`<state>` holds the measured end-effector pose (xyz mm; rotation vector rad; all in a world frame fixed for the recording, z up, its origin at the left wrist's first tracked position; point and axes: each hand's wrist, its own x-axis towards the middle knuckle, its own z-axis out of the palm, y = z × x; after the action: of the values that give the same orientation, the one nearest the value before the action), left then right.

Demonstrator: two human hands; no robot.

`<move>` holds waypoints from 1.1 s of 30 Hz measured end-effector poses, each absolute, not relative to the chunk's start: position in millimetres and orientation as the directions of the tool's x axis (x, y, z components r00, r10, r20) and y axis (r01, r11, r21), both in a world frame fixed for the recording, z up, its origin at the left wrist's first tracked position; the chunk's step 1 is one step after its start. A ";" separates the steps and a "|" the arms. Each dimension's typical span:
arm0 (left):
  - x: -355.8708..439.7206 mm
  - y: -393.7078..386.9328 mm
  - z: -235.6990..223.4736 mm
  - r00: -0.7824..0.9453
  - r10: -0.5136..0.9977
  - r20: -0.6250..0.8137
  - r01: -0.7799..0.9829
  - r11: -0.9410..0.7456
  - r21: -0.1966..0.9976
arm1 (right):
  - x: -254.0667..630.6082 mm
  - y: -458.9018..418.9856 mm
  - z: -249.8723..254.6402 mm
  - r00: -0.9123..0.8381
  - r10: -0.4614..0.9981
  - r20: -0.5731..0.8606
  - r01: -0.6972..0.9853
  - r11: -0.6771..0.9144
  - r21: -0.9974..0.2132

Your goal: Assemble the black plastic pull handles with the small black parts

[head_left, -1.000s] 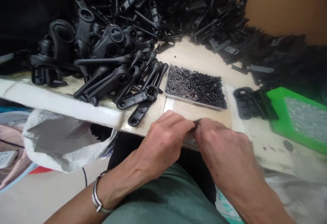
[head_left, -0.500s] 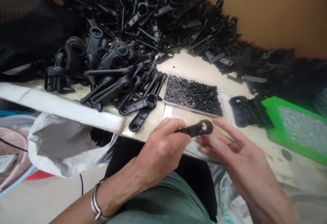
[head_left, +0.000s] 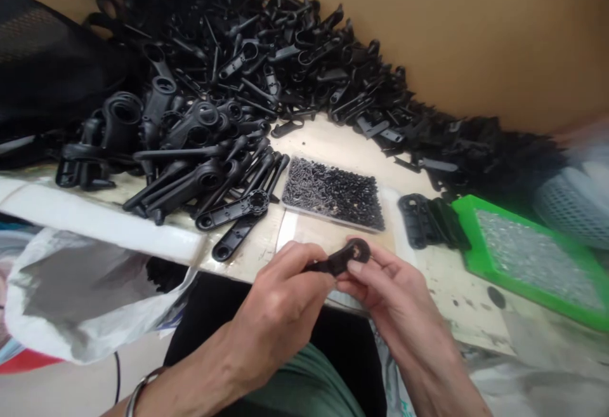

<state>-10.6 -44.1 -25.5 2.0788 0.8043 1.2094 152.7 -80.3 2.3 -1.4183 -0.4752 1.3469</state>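
A black plastic arm-shaped part [head_left: 339, 261] with a ring at one end is held over the table's front edge. My left hand [head_left: 280, 296] is closed round its narrow end. At the ring end, my right hand [head_left: 390, 284] pinches the part between thumb and fingers. Just beyond my hands sits a shallow clear tray [head_left: 333, 217] filled with small black pieces. To its right stands a short row of black flat parts [head_left: 421, 220]. Left of the tray lie several similar black parts [head_left: 233, 211], some showing their hollow ribbed side.
A large heap of black plastic parts [head_left: 266, 61] covers the back of the table. On the right is a green tray [head_left: 469, 214] of small clear pieces, with a pale perforated basket [head_left: 575, 201] behind. A white sack [head_left: 52, 341] hangs open at lower left, below a white foam strip [head_left: 104, 214].
My right hand has moved in and closed on the ring end of the part, where its fingers were apart before. The camera view has shifted, so the table's things appear lower and further left.
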 end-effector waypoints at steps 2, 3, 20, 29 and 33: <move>-9.6 -43.2 -25.4 0.394 0.749 0.532 0.191 -0.633 0.750 | 155.0 -79.9 4.2 0.248 0.860 -0.446 -0.351 -0.350 -0.869; -9.2 -43.0 -25.2 0.391 0.750 0.534 0.185 -0.632 0.753 | 156.2 -79.6 5.6 0.244 0.867 -0.434 -0.338 -0.344 -0.876; -7.8 -44.7 -16.7 0.476 0.659 0.582 0.090 -0.695 0.713 | 202.7 -78.4 7.3 0.331 0.893 -0.306 -0.084 -0.295 -0.952; -70.8 -25.7 -3.2 0.376 0.675 0.635 0.832 -0.547 0.089 | 305.3 -17.7 33.7 0.435 0.898 -0.064 0.798 -0.417 -0.435; -70.6 -21.7 -3.2 0.369 0.769 0.523 0.897 -0.442 0.018 | 315.4 6.8 15.6 0.279 0.960 -0.030 0.958 -0.280 -0.060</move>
<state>-70.6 -21.7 -3.2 2.8121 1.7582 0.8114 315.4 6.8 15.6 -2.4878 -1.8662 0.0932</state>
